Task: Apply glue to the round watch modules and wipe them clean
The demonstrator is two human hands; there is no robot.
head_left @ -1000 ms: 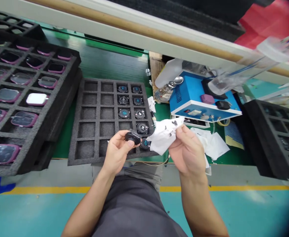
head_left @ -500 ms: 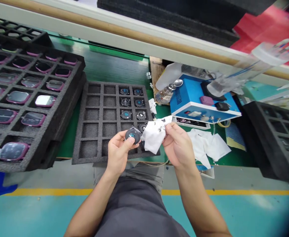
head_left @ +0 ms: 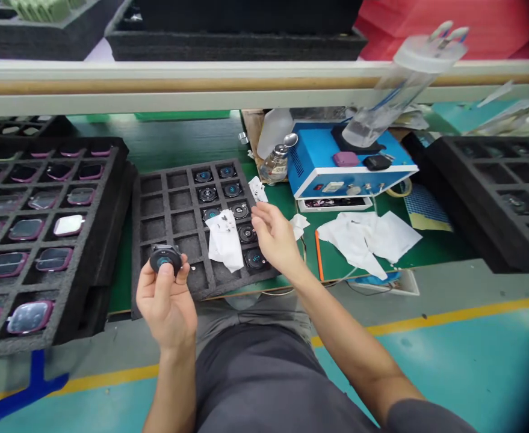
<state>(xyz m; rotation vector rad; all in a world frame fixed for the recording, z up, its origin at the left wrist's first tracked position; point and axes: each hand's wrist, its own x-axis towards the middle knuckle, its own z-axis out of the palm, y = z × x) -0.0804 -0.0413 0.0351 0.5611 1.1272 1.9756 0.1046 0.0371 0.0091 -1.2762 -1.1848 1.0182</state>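
Note:
My left hand (head_left: 167, 297) grips a round black watch body (head_left: 165, 258) between thumb and fingers, over the front left of a grey foam tray (head_left: 167, 198). Similar round watch bodies (head_left: 232, 190) sit in the tray's right-hand compartments. A white wipe (head_left: 226, 242) with dark smudges lies over some compartments and partly hides one watch. My right hand (head_left: 274, 237) is just right of the wipe, above the tray's right edge, fingers loosely apart with nothing in them.
Stacked foam trays (head_left: 111, 198) with purple-framed pieces stand at left. A blue box-shaped device (head_left: 354, 168), a glass pump bottle (head_left: 275, 163), white wipes (head_left: 358, 237) and an orange stick (head_left: 319, 255) are at right. A shelf edge (head_left: 178, 90) crosses above.
My right hand has let go of the white wipe, which now lies on the tray. My left hand has moved left with the watch body. The head view has shifted.

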